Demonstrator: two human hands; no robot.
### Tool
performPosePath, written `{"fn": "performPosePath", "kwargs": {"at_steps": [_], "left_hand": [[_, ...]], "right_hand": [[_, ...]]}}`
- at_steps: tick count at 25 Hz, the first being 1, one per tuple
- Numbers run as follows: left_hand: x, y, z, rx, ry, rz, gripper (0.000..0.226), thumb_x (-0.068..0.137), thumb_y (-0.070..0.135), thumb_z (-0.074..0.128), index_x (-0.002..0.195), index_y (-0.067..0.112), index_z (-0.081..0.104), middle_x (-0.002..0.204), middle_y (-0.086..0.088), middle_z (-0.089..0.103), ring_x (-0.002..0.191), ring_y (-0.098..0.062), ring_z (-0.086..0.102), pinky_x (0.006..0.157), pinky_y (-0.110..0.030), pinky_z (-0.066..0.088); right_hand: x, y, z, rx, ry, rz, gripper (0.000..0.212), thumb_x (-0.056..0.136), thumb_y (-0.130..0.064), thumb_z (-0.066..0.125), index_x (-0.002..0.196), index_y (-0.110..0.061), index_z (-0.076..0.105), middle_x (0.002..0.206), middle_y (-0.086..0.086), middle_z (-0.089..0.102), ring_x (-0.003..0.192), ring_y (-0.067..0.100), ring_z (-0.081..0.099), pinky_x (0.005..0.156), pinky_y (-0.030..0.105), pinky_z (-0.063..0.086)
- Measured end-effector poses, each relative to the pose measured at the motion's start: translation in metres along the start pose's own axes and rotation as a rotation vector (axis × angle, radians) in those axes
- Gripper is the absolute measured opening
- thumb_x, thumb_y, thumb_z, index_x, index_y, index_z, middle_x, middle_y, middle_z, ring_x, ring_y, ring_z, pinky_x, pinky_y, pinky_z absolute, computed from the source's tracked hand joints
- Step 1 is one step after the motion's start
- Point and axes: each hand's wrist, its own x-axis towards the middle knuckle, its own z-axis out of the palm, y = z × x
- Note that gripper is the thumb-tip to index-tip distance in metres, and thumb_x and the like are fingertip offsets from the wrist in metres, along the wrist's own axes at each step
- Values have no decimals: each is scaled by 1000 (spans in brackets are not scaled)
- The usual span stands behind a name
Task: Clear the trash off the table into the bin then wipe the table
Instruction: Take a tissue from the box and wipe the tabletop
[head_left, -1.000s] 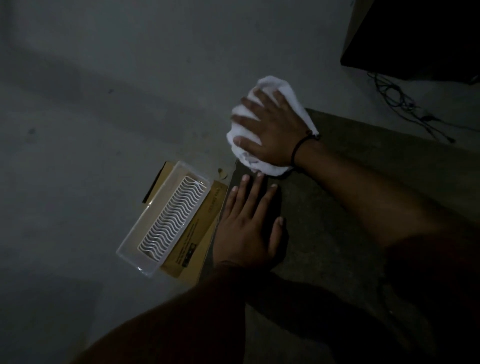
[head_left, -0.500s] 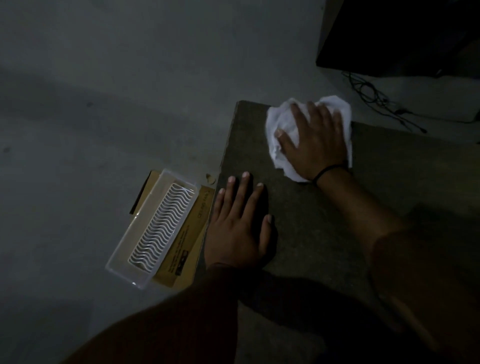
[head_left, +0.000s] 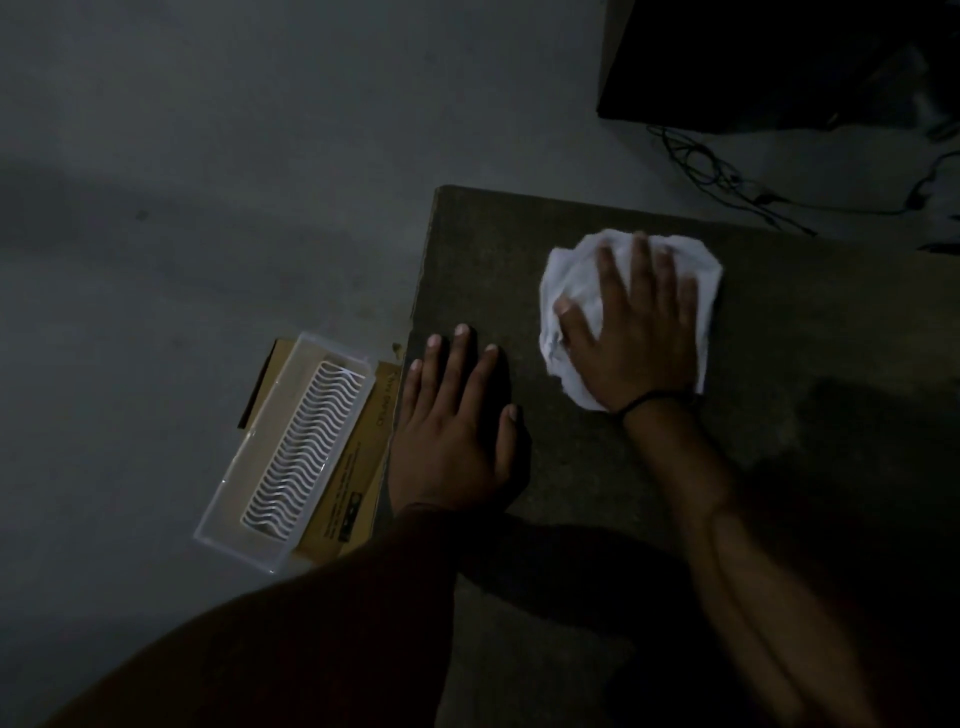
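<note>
A dark table (head_left: 810, 322) fills the right of the dim head view. My right hand (head_left: 631, 338) lies flat on a crumpled white cloth (head_left: 569, 280) and presses it onto the tabletop near the far edge. A dark band circles that wrist. Near the table's left edge my left hand (head_left: 454, 426) rests flat on the surface, fingers spread, holding nothing.
On the grey floor left of the table sits a clear plastic tray (head_left: 244, 499) with a white wavy insert, lying on a brown cardboard piece (head_left: 358, 467). A dark box-like object (head_left: 779, 57) and tangled cables (head_left: 727, 176) are beyond the table's far edge.
My right hand has slid the cloth from the table's far left corner rightward along the far edge. My left hand has stayed planted at the left edge.
</note>
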Motion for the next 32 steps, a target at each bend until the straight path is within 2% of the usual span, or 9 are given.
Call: {"fn": "performPosePath", "kwargs": {"at_steps": [2,6,13,16,21,25,27,29,32], "left_hand": [[-1,-1,2,10,14,8,65,104,51,41,162,24,33,173,-4,16,162,-22,5,131,-45,10],[1,-3,3,8,-12,30,70,101,57,34,161,22,34,173,-7,18,161,-26,8,130,-48,12],[1,8,-15,15,-137,-31,71,101,56,29,165,29,18,175,-1,-1,161,-21,-9,130,-40,-3],[-1,9,-18,8,-135,-27,68,104,55,30,165,29,16,175,-1,-4,160,-21,-11,129,-39,-6],[-2,7,-18,-38,-140,-22,67,106,52,40,165,29,18,175,-2,1,161,-23,-7,130,-40,-3],[-8,11,-17,8,-59,25,70,101,56,33,163,23,27,174,-8,9,161,-29,1,131,-44,3],[-10,17,-17,45,-118,92,89,88,67,21,163,19,27,174,-13,9,160,-36,-1,130,-49,3],[-6,30,-15,56,-207,117,105,76,74,17,164,18,22,174,-15,4,159,-41,-7,130,-51,-1],[7,74,-2,52,-274,146,104,78,75,16,166,20,15,174,-14,-3,159,-40,-12,128,-48,-7]], "right_hand": [[-25,-26,0,53,5,150,83,98,-71,20,164,-23,3,171,18,1,157,37,4,125,59,9],[-89,-28,0,-6,-38,-120,84,97,-70,15,164,-23,-2,171,17,-8,158,35,-5,126,57,6],[-195,-25,-4,-9,-89,-53,81,101,-66,26,165,-21,4,171,18,-6,158,36,-3,125,59,13],[-224,-28,-4,-34,-162,-62,90,94,-71,29,164,-23,0,170,18,-9,158,37,-5,124,60,13],[-199,-11,-6,13,-138,-248,86,98,-72,21,164,-24,-4,171,14,-13,158,32,-9,125,57,10],[-161,-16,-5,25,-103,-84,83,96,-71,18,164,-28,-6,170,12,-18,157,31,-15,126,54,2],[-157,-20,-5,41,-98,-48,83,96,-69,17,163,-27,-7,170,13,-19,157,32,-16,127,53,-1],[-158,-9,-7,23,-102,-139,82,95,-65,15,163,-25,-8,170,15,-17,157,33,-14,127,53,0],[-149,43,-8,-4,-89,-250,79,94,-62,14,163,-28,-3,171,13,-9,158,30,-8,127,53,5]]}}
